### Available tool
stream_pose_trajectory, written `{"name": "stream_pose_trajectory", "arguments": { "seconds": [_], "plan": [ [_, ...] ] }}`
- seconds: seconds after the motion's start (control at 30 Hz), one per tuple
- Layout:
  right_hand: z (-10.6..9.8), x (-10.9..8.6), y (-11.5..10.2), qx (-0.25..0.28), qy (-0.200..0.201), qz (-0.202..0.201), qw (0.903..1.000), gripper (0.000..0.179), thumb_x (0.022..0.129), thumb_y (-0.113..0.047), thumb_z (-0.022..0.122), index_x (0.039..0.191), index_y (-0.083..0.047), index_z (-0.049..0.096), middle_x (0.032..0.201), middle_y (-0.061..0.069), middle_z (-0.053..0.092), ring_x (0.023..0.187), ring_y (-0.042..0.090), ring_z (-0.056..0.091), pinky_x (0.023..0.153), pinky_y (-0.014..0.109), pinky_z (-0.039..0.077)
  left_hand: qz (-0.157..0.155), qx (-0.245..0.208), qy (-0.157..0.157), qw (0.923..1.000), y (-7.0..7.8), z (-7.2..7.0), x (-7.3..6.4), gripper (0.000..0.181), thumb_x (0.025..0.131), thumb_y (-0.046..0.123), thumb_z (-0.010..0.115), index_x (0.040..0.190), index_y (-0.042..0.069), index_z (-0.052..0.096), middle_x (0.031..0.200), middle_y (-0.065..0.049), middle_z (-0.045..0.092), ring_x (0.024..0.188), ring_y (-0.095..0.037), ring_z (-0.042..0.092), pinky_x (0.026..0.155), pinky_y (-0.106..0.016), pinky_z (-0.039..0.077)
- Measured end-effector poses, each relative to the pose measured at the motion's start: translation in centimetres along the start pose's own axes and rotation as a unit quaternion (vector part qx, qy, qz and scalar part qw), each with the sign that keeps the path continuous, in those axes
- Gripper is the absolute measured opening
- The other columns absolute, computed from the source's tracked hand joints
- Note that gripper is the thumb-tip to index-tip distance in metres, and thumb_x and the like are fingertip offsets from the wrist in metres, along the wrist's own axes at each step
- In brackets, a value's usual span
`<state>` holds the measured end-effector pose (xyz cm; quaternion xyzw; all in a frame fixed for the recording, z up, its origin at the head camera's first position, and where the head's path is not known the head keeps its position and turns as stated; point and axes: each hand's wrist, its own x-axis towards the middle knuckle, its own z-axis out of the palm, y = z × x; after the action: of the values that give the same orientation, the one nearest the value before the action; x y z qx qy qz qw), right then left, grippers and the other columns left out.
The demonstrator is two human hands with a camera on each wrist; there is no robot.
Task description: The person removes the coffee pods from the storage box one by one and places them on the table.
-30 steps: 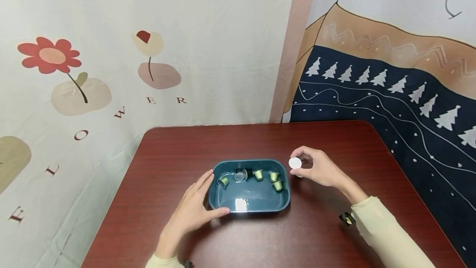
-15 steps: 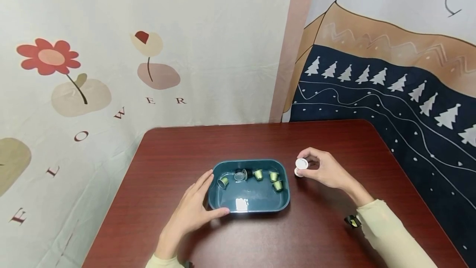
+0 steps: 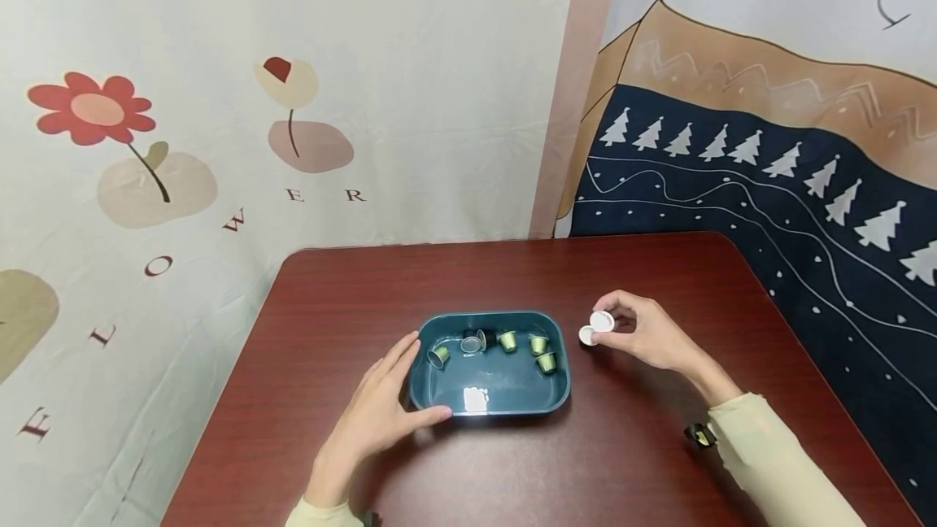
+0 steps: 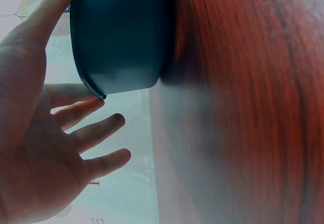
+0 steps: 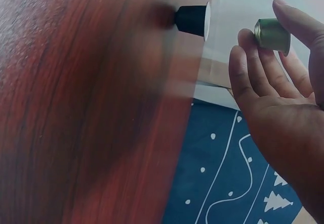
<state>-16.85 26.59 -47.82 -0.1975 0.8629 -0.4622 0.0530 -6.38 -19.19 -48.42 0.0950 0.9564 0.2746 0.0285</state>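
Observation:
In the head view my right hand (image 3: 647, 336) pinches a green coffee capsule with a white lid (image 3: 602, 321) between thumb and fingers, above the table. Its green body (image 5: 272, 34) shows in the right wrist view. Just left of it a black coffee capsule (image 5: 192, 20) stands on the table, white lid (image 3: 587, 336) up. My left hand (image 3: 381, 397) rests against the left end of a dark teal tray (image 3: 505, 401), fingers nearly straight, thumb at the near rim. Inside lie several capsules, such as a green one (image 3: 438, 357) and a black one (image 3: 486, 339).
The reddish-brown wooden table (image 3: 498, 470) lies under everything, with its far edge against a pale flower-printed curtain (image 3: 439, 104). To the right hangs a dark blue cloth (image 3: 673, 185) printed with white trees.
My right hand has moved to the right with the green capsule, bringing the black capsule's white lid more fully into view. The left hand and tray have stayed put.

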Motion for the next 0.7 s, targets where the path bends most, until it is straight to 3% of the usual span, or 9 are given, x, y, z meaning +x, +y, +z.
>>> {"name": "stream_pose_trajectory", "arguments": {
  "seconds": [0.37,0.7],
  "plan": [
    [-0.6,-0.4,1.2,-0.017,0.008,0.005,0.9998,0.04,0.091,-0.009,0.095,0.126,-0.008,0.073,0.109,0.009,0.076,0.095,0.011,0.071,0.087,0.021,0.065,0.003,0.001,0.0,1.0,0.0,-0.1,0.1,0.124,0.083,0.074,0.091,0.174,0.007,0.042,0.186,-0.006,0.037,0.166,-0.046,0.044,0.134,-0.074,0.036],
    [-0.6,-0.8,2.2,-0.039,0.016,0.013,0.999,0.036,0.091,-0.009,0.095,0.121,-0.009,0.076,0.102,0.006,0.077,0.088,0.007,0.068,0.079,0.021,0.057,0.003,0.002,0.001,1.0,0.0,0.0,0.0,0.124,0.083,0.073,0.091,0.174,0.007,0.042,0.186,-0.006,0.037,0.166,-0.047,0.044,0.132,-0.075,0.038]
  ]
}}
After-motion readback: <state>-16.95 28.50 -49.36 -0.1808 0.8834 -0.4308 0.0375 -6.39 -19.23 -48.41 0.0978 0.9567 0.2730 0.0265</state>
